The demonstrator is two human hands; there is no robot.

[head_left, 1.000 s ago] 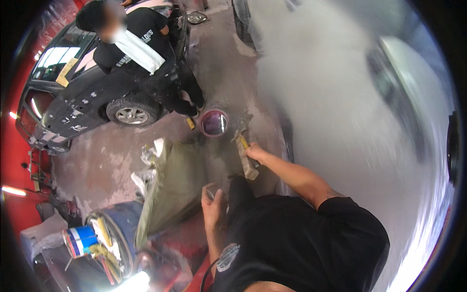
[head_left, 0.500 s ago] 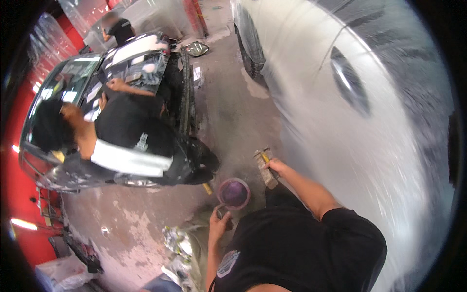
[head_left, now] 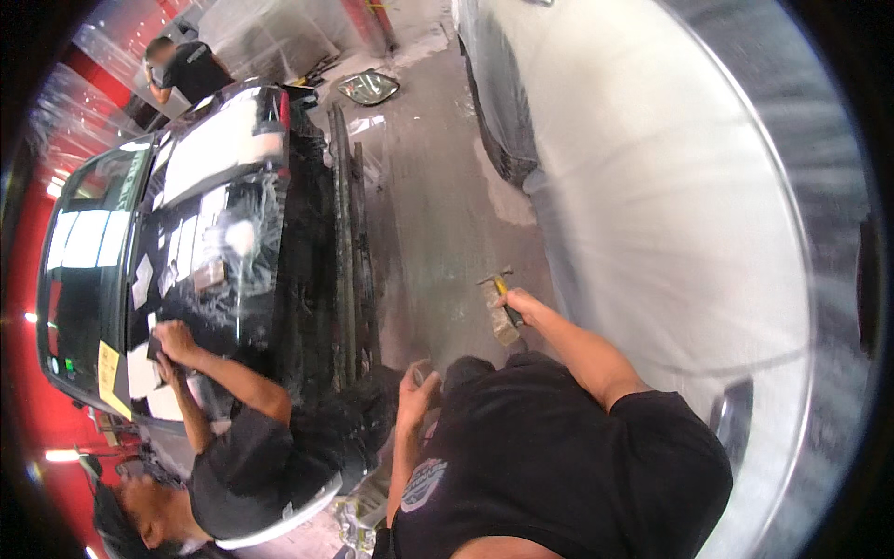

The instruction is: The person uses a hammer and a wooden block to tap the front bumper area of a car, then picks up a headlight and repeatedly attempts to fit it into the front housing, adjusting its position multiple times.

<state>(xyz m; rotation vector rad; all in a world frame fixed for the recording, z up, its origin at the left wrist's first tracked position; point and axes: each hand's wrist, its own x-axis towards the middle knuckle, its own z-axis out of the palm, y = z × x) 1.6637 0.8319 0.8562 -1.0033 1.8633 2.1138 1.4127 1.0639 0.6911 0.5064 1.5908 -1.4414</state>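
My right hand (head_left: 523, 304) is closed round a hammer (head_left: 504, 285) with a yellow and dark handle and a metal head. A worn, light brown block (head_left: 501, 321) sits against the hammer, just under that hand; whether the same grip holds it is hard to see. My left hand (head_left: 417, 389) is raised in front of my body with its fingers curled in. Something small and tan shows at its fingertips, too unclear to name. Below it, a bit of pink shows between my forearm and shirt.
On the left stands a black car (head_left: 214, 307) with whitish patches. A co-worker (head_left: 247, 475) leans over it, both hands on a dark block. Another person (head_left: 191, 70) is farther back. A plastic-covered car (head_left: 670, 233) lines the right. A lamp-like part (head_left: 369, 87) lies on the floor.
My view has moved forward along the aisle between the cars. The purple-pink bucket by my left hand has mostly gone out of sight. The co-worker now appears lower left.
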